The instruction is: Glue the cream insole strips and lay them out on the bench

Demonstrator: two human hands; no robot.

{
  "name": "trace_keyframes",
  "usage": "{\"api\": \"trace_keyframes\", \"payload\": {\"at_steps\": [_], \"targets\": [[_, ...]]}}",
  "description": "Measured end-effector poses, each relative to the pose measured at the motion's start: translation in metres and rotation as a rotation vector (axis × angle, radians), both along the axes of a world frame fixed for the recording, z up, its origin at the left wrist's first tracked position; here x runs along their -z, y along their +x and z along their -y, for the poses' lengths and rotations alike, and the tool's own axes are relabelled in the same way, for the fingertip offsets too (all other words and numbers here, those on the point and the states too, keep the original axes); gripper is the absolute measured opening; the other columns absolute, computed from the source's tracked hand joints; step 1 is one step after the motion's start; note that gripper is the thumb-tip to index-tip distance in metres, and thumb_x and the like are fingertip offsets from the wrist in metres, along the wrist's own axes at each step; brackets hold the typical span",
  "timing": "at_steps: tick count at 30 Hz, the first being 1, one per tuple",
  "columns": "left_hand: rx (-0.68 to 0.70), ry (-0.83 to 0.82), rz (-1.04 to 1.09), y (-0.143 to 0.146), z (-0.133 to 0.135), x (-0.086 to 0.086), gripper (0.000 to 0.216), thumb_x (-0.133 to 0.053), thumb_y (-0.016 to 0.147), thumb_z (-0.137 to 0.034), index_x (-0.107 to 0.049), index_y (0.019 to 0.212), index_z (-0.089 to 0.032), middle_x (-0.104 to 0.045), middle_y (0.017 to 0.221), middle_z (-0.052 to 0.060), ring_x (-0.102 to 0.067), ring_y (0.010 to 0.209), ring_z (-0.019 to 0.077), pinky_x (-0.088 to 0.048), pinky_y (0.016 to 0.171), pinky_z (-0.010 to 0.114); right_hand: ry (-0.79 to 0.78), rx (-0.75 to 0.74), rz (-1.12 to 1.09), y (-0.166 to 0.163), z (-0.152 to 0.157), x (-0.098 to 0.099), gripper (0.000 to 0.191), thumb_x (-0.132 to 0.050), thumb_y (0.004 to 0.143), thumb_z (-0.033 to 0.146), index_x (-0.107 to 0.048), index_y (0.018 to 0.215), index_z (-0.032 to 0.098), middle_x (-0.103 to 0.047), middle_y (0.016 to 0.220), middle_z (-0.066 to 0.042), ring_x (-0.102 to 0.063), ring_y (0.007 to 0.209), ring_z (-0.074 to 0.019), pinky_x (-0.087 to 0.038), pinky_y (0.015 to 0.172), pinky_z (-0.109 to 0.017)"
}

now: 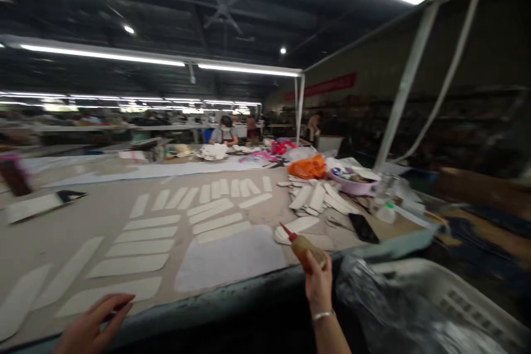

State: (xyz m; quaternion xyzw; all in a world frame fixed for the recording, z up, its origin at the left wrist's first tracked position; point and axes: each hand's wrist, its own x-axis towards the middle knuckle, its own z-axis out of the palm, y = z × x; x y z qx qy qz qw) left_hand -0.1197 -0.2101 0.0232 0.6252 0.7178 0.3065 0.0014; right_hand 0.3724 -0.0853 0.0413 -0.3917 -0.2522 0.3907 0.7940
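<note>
My right hand (318,282) is closed round a brown squeeze bottle with a red nozzle (302,245), held at the near edge of the long worktable (83,221), nozzle tilted up and left. My left hand (93,325) rests at the table's front edge at lower left, fingers stretched toward a pale strip; something thin may lie under them, I cannot make it out. Several pale flat strips (143,232) lie in rows across the tabletop. A grey-white sheet (230,259) lies just left of the bottle.
A heap of loose strips (317,199), an orange bag (307,167), a purple bowl (353,182), a black phone (363,228) and a small white bottle (386,213) crowd the table's right end. A white basket with clear plastic (415,298) stands at lower right. People work at far tables.
</note>
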Motion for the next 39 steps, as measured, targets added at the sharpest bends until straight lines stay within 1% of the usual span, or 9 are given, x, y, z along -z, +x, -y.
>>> {"api": "trace_keyframes", "payload": {"at_steps": [4, 8, 13, 17, 21, 25, 32, 36, 39], "targets": [[0.332, -0.048, -0.061, 0.103, -0.105, -0.015, 0.043, -0.048, 0.078, -0.066, -0.069, 0.090, -0.030, -0.070, 0.096, -0.001, -0.066, 0.084, 0.0188, -0.054, 0.073, 0.026, -0.086, 0.079, -0.113, 0.042, -0.010, 0.031, 0.054, -0.080, 0.064, 0.045, -0.052, 0.104, 0.022, -0.063, 0.087, 0.002, -0.063, 0.070, -0.0156, -0.048, 0.055, -0.024], [0.594, -0.140, -0.093, 0.216, -0.182, -0.020, 0.039, -0.046, 0.087, -0.050, -0.069, 0.097, -0.021, -0.069, 0.099, 0.005, -0.064, 0.088, 0.0169, -0.052, 0.074, 0.024, -0.090, 0.098, -0.245, 0.051, -0.015, 0.031, 0.055, -0.079, 0.065, 0.041, -0.049, 0.108, 0.025, -0.062, 0.094, 0.002, -0.063, 0.076, -0.0139, -0.048, 0.060, -0.023], [0.673, -0.202, -0.218, 0.326, -0.260, -0.003, 0.028, -0.050, 0.087, -0.030, -0.070, 0.101, -0.016, -0.068, 0.102, 0.009, -0.063, 0.090, 0.0175, -0.048, 0.084, 0.029, -0.123, 0.126, -0.367, 0.068, -0.012, 0.028, 0.055, -0.081, 0.062, 0.036, -0.051, 0.107, 0.027, -0.062, 0.096, 0.002, -0.062, 0.075, -0.0138, -0.047, 0.060, -0.023], [0.657, -0.252, -0.287, 0.378, -0.303, 0.013, 0.025, -0.050, 0.087, -0.025, -0.070, 0.094, -0.012, -0.066, 0.096, 0.012, -0.062, 0.089, 0.0195, -0.046, 0.084, 0.031, -0.154, 0.105, -0.375, 0.069, -0.012, 0.029, 0.055, -0.081, 0.063, 0.036, -0.051, 0.108, 0.029, -0.062, 0.097, 0.003, -0.061, 0.077, -0.0137, -0.047, 0.062, -0.023], [0.647, -0.331, -0.354, 0.399, -0.331, 0.027, 0.023, -0.054, 0.086, -0.025, -0.069, 0.075, -0.011, -0.065, 0.084, 0.011, -0.061, 0.084, 0.0184, -0.045, 0.080, 0.031, -0.172, 0.068, -0.321, 0.064, -0.013, 0.030, 0.054, -0.080, 0.065, 0.037, -0.051, 0.109, 0.029, -0.063, 0.094, 0.003, -0.062, 0.081, -0.0146, -0.049, 0.066, -0.025], [0.629, -0.374, -0.400, 0.404, -0.342, 0.035, 0.025, -0.055, 0.089, -0.034, -0.064, 0.084, -0.012, -0.065, 0.086, 0.006, -0.060, 0.083, 0.0159, -0.048, 0.081, 0.035, -0.174, 0.045, -0.307, 0.063, -0.013, 0.030, 0.055, -0.081, 0.066, 0.037, -0.050, 0.110, 0.028, -0.063, 0.095, 0.002, -0.062, 0.081, -0.0150, -0.049, 0.067, -0.025], [0.598, -0.317, -0.398, 0.407, -0.334, 0.025, 0.023, -0.049, 0.084, -0.018, -0.068, 0.075, -0.009, -0.064, 0.083, 0.013, -0.061, 0.082, 0.0193, -0.045, 0.076, 0.031, -0.206, 0.064, -0.269, 0.061, -0.013, 0.030, 0.055, -0.081, 0.064, 0.037, -0.050, 0.109, 0.027, -0.063, 0.094, 0.001, -0.063, 0.080, -0.0166, -0.051, 0.067, -0.028], [0.601, -0.224, -0.373, 0.382, -0.317, 0.001, 0.026, -0.044, 0.086, -0.018, -0.068, 0.079, -0.012, -0.063, 0.089, 0.010, -0.059, 0.085, 0.0181, -0.043, 0.076, 0.030, -0.196, 0.052, -0.262, 0.060, -0.011, 0.032, 0.055, -0.081, 0.064, 0.036, -0.050, 0.109, 0.028, -0.063, 0.095, 0.001, -0.063, 0.081, -0.0161, -0.051, 0.068, -0.028], [0.602, -0.187, -0.367, 0.331, -0.287, -0.011, 0.022, -0.045, 0.085, -0.021, -0.067, 0.084, -0.015, -0.062, 0.092, 0.007, -0.057, 0.087, 0.0172, -0.043, 0.078, 0.029, -0.190, 0.021, -0.277, 0.058, -0.011, 0.030, 0.055, -0.082, 0.063, 0.035, -0.051, 0.108, 0.028, -0.063, 0.095, 0.002, -0.062, 0.081, -0.0144, -0.050, 0.067, -0.025]]}}
